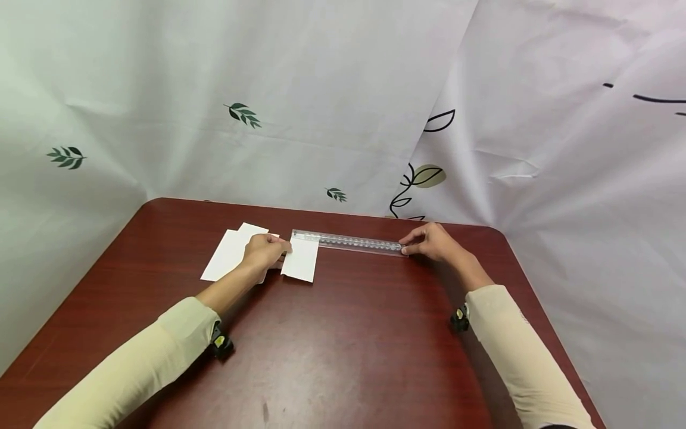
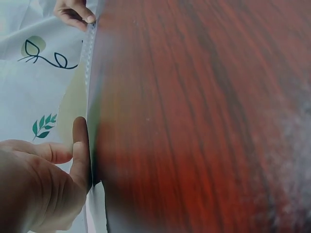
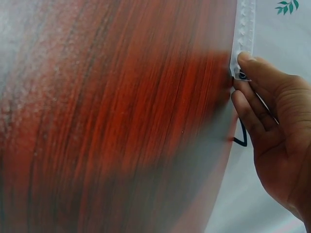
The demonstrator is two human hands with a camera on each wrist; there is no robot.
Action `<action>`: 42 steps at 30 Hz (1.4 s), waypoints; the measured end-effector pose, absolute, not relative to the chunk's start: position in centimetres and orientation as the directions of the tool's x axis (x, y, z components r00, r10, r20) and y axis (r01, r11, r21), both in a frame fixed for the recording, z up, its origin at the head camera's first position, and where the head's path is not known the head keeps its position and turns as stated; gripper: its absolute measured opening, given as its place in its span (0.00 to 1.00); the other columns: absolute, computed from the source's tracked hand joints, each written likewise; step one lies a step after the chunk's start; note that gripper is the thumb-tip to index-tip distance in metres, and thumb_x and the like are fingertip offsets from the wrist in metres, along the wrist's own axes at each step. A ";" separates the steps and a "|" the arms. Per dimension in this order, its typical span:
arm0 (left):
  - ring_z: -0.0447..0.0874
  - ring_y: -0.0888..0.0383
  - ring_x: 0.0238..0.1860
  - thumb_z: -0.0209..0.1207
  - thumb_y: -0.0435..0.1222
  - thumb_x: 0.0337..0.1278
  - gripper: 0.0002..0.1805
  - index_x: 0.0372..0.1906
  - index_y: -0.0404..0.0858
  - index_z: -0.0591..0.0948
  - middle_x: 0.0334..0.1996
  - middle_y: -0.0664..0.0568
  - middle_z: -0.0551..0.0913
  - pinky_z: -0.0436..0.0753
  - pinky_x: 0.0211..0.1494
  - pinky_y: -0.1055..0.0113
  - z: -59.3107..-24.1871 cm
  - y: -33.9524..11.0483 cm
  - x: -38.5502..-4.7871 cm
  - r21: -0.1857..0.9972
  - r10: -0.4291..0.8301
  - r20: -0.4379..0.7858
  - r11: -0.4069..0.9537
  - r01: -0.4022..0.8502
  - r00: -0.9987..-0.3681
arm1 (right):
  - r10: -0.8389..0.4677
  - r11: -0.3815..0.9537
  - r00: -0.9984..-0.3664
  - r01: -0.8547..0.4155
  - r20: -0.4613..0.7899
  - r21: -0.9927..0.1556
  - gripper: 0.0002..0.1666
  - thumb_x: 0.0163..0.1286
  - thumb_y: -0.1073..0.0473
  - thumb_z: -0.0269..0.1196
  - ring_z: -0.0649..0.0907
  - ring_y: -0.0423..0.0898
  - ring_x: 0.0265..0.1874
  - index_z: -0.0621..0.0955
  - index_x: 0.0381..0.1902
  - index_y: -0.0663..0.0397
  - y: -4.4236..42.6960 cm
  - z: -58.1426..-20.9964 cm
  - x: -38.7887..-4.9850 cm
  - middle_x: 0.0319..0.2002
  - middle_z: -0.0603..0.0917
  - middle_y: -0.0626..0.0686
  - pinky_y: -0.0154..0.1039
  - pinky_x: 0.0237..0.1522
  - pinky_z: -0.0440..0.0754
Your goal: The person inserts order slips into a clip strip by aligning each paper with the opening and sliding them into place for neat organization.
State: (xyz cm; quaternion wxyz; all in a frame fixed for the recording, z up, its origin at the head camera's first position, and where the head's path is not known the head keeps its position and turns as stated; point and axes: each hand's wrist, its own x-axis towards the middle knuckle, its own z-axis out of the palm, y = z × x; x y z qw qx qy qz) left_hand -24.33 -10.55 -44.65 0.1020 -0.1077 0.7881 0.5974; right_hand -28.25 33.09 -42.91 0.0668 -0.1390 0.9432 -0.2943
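A clear plastic ruler with a wavy strip along its length lies near the back of the table. My right hand pinches its right end between thumb and fingers; the right wrist view shows the ruler's corner in that grip. At the ruler's left end, a small white sheet of paper meets it along the top edge. My left hand pinches this sheet's left edge; its thumb and fingers show close up in the left wrist view. The exact contact there is partly hidden.
Several more white sheets lie overlapping beneath and left of my left hand. The reddish-brown wooden table has rounded back corners. A white leaf-patterned sheet hangs behind and beside it.
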 end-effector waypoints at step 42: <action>0.91 0.64 0.29 0.68 0.24 0.73 0.18 0.63 0.21 0.84 0.37 0.49 0.91 0.94 0.38 0.72 -44.5 -7.9 -24.1 0.932 0.109 -0.358 0.095 -0.349 -0.927 | -0.302 0.785 -0.952 -0.223 -0.043 -0.578 0.10 0.69 0.60 0.82 0.90 0.50 0.55 0.98 0.47 0.50 33.1 -42.9 -28.4 0.49 0.98 0.55 0.36 0.55 0.81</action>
